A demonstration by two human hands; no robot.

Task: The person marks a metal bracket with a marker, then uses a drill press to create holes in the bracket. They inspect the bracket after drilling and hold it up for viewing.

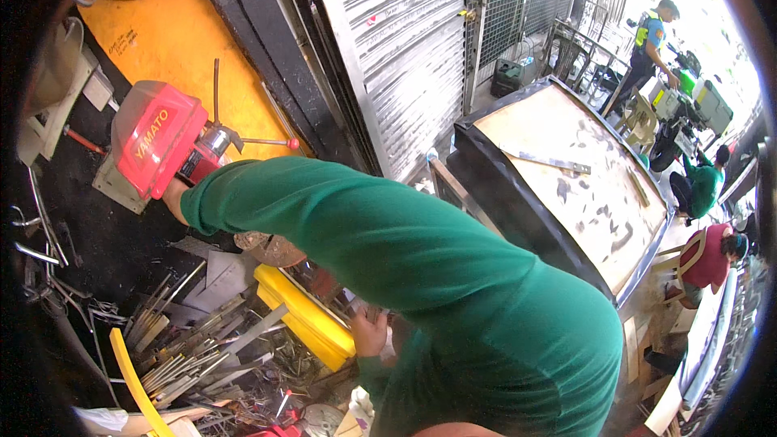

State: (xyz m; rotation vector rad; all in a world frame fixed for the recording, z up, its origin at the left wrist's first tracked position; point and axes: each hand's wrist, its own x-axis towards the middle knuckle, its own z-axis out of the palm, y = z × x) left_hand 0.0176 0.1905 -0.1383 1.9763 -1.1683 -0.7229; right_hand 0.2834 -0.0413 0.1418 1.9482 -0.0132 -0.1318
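Note:
My right arm, in a green sleeve, stretches left across the view to a red drill press [158, 137]. My right hand [175, 197] is at the underside of its red housing, with the fingers hidden behind it. A feed lever with a red knob [293, 144] sticks out of the machine's side. A round, rusty plate [271, 249] shows partly below my forearm. Close to my body, my left hand [371, 333] has its fingers bent against a small greyish thing, too blurred to name. Beside that hand lies a yellow trough-like piece [307, 317].
Metal bars and offcuts [194, 356] are heaped at lower left, near a yellow curved strip [137, 380]. An orange panel [154, 32] and a roller shutter [396, 57] stand behind. A large dark-sided table [566, 170] carries a metal ruler. Several people and a motorbike [676, 129] are at right.

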